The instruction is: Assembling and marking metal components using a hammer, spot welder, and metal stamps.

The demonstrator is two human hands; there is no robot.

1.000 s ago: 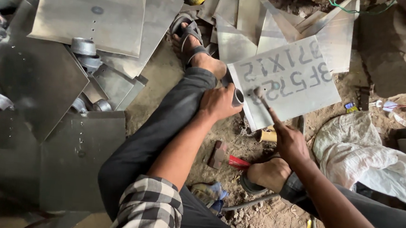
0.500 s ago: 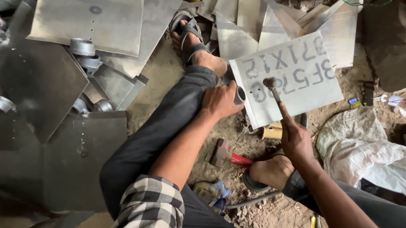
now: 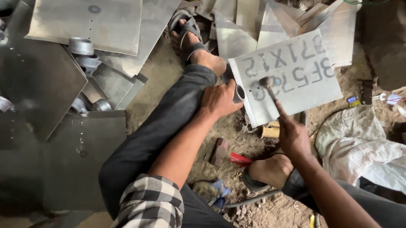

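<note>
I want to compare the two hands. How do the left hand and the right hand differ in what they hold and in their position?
The left hand grips the edge of the marked metal sheet around a short metal tube; the right hand holds a hammer over the sheet. The left hand rests against the dark trouser leg; the right hand is raised, nearer the camera. Both are bare.

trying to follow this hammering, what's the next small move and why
Probably bring the hammer straight down: the right hand has its head hovering over the marked metal sheet, and the left hand is steadying the sheet's edge by a small tube.
</note>
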